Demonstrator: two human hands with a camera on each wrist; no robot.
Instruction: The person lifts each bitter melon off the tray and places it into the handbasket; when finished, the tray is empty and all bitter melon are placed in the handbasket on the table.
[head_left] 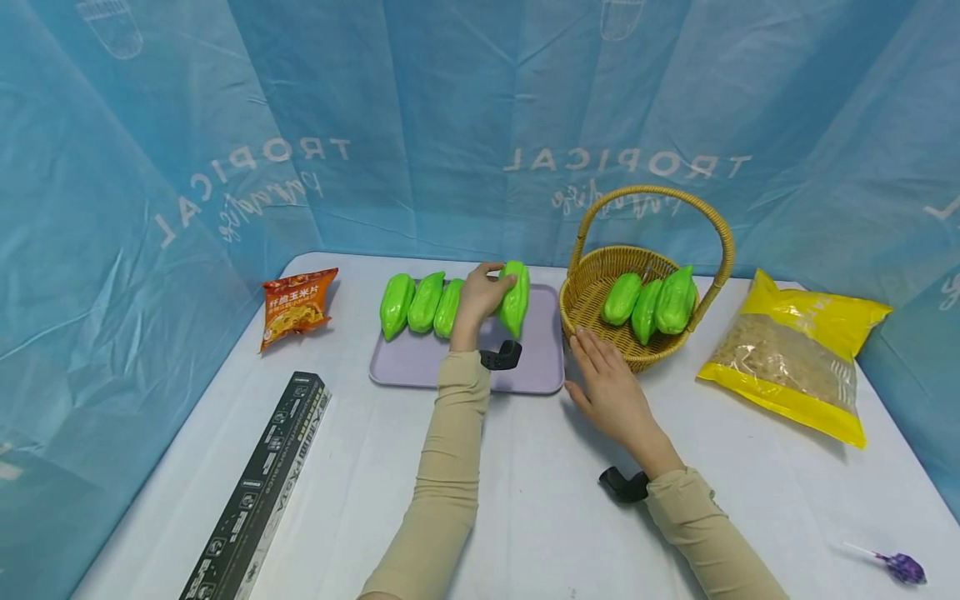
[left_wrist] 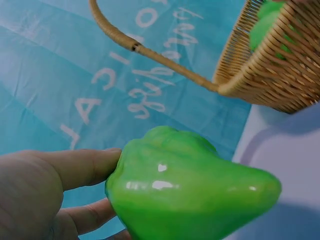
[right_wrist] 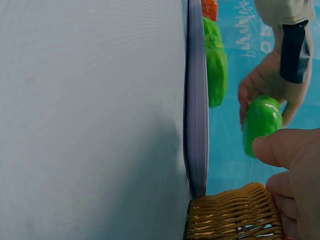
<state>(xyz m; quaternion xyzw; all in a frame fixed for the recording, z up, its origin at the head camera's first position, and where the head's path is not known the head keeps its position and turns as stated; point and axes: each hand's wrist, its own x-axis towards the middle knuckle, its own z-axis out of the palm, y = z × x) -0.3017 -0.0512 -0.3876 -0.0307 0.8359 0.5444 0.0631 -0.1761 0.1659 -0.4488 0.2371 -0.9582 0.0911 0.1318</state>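
Observation:
My left hand (head_left: 480, 297) holds a glossy green pepper-shaped vegetable (head_left: 514, 302) by its blunt end, above the right part of a lilac tray (head_left: 536, 362). In the left wrist view, thumb and fingers pinch that vegetable (left_wrist: 190, 185), its tapered tip pointing away from the palm. Three similar green vegetables (head_left: 426, 302) lie in a row on the tray's left side. My right hand (head_left: 611, 400) rests its straight fingers against the front left rim of a wicker basket (head_left: 588, 292). Inside the basket sit three more green vegetables (head_left: 647, 310).
An orange snack bag (head_left: 298, 307) stands at the back left, with a long black box (head_left: 258, 483) in front of it. Right of the basket lies a yellow bag (head_left: 798, 354). A purple lollipop (head_left: 903, 568) is near the front right. The basket's tall handle (head_left: 652, 191) arches upward.

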